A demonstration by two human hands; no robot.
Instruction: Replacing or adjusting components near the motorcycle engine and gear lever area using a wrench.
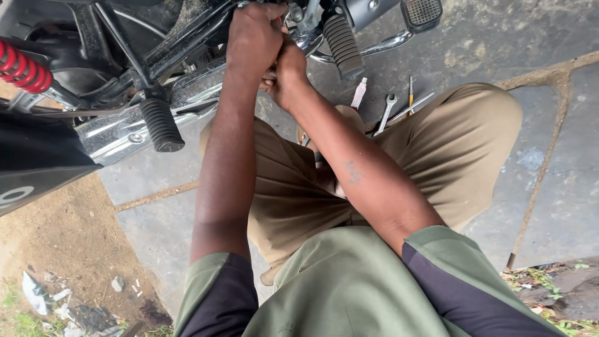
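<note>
Two bare hands met at the underside of the black motorcycle frame [187, 43], just left of the black ribbed rubber footpeg [342, 45] that stuck out at the top of the view. The left hand [253, 37] was closed over a part of the frame there, its fingers curled down and around it, probably to steady the work. What it gripped was hidden under the knuckles. The right hand [288, 73] pressed up against the left from below, fist tight, fingers folded in. Whether it held a tool or a fastener could not be told, since the two hands covered the spot.

A second black ribbed footpeg [161, 125] hung lower and well to the left of the first, beside a chrome exhaust cover [118, 134]. A red coil spring [22, 67] showed at the far left edge.

On the grey stone paving [561, 162], just below and right of the upper footpeg, lay a silver open-ended spanner [387, 112], a slim yellow-handled screwdriver [410, 93] and a small white-and-red tube [359, 93], likely kept within easy reach beside the person's khaki-trousered knee [474, 131].
</note>
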